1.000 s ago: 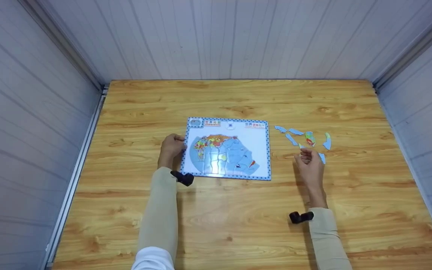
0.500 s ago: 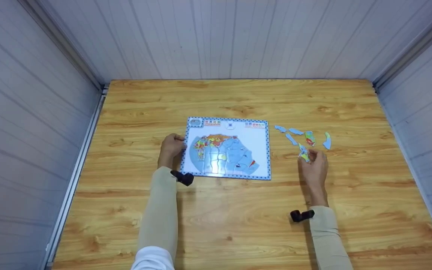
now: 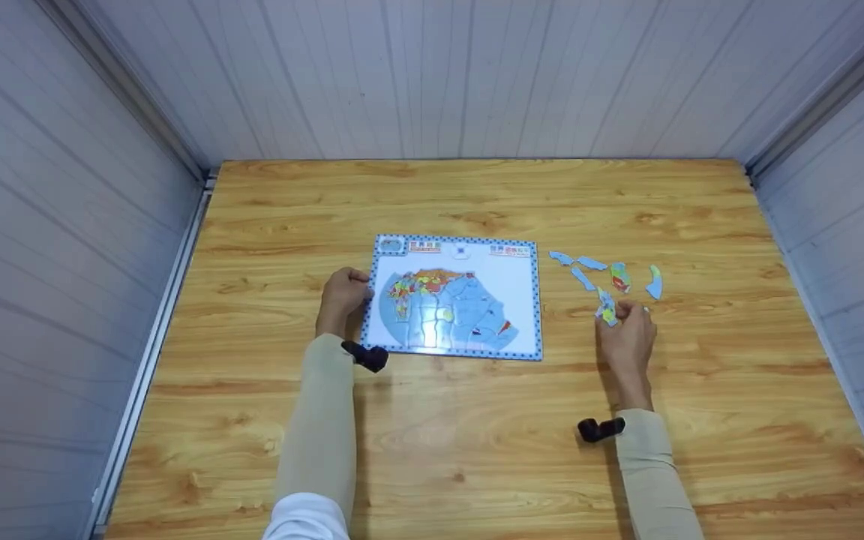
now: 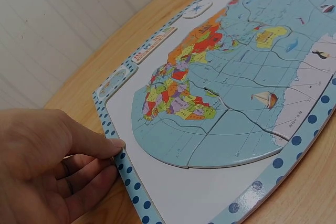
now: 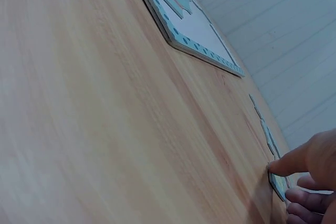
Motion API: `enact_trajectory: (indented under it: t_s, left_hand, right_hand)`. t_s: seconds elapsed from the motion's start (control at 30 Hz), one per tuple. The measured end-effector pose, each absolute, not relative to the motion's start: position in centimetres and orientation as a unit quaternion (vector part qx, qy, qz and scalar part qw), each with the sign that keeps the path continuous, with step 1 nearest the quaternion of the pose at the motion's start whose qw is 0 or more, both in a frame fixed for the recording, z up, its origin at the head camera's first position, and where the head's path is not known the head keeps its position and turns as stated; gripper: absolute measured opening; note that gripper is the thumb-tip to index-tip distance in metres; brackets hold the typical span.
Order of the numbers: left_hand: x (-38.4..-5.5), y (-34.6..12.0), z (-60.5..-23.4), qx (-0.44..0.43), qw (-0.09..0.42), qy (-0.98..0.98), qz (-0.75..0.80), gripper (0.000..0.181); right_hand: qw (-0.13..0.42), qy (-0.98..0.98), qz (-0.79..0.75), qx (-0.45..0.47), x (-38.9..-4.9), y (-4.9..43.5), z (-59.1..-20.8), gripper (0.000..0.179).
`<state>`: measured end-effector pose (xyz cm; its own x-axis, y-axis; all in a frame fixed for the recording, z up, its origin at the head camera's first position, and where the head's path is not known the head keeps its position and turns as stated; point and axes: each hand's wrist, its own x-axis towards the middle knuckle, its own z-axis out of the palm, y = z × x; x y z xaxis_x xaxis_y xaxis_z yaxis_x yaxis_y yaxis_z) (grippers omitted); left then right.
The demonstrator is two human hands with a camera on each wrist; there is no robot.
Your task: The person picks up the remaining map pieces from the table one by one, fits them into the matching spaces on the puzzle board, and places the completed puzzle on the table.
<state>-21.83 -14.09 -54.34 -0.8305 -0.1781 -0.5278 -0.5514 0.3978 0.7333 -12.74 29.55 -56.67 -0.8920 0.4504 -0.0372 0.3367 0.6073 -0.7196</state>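
A framed world-map jigsaw board (image 3: 518, 281) lies flat, its blue dotted border around a partly filled map. My left hand (image 3: 343, 294) grips its left edge; in the left wrist view the thumb (image 4: 113, 145) lies on the border and the other fingers curl at the side. Right of the board, my right hand (image 3: 629, 337) holds a multicoloured puzzle piece (image 3: 607, 309) at table level. In the right wrist view the thumb (image 5: 289, 162) touches that piece's near edge, with curled fingers on its other side. Another blue piece is mostly hidden under this hand.
Several loose pieces lie right of the board: blue ones (image 3: 592, 263), a green and red one (image 3: 620, 277) and a curved blue one (image 3: 655, 283). The wooden table (image 3: 447, 435) meets panelled walls (image 3: 462, 82) at the back and sides.
My right hand has shifted slightly down and right from over the multicoloured piece, which now shows and has turned a little. The hand now covers most of a blue piece. My left hand stays put.
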Motion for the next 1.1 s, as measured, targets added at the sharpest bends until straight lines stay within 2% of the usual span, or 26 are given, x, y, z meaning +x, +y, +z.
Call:
enact_trajectory:
  t_s: [0.4,0.53,0.8,1.1]
  left_hand:
    - [-21.7,-14.0,-54.2,-0.229,0.19,0.808,0.51,0.026]
    - [-21.8,-14.0,-54.3,-0.229,0.188,0.808,0.509,0.026]
    - [-21.9,-14.2,-54.5,-0.22,0.185,0.816,0.501,0.026]
    - [-21.9,-14.2,-54.6,-0.218,0.183,0.82,0.498,0.025]
  right_hand:
    - [0.077,-0.869,0.426,-0.24,-12.7,29.4,-56.4,0.049]
    - [0.062,-0.858,0.45,-0.24,-12.6,29.9,-56.2,0.048]
    - [0.031,-0.825,0.495,-0.27,-12.4,30.3,-56.0,0.032]
    - [0.037,-0.817,0.5,-0.285,-12.5,30.2,-55.6,0.028]
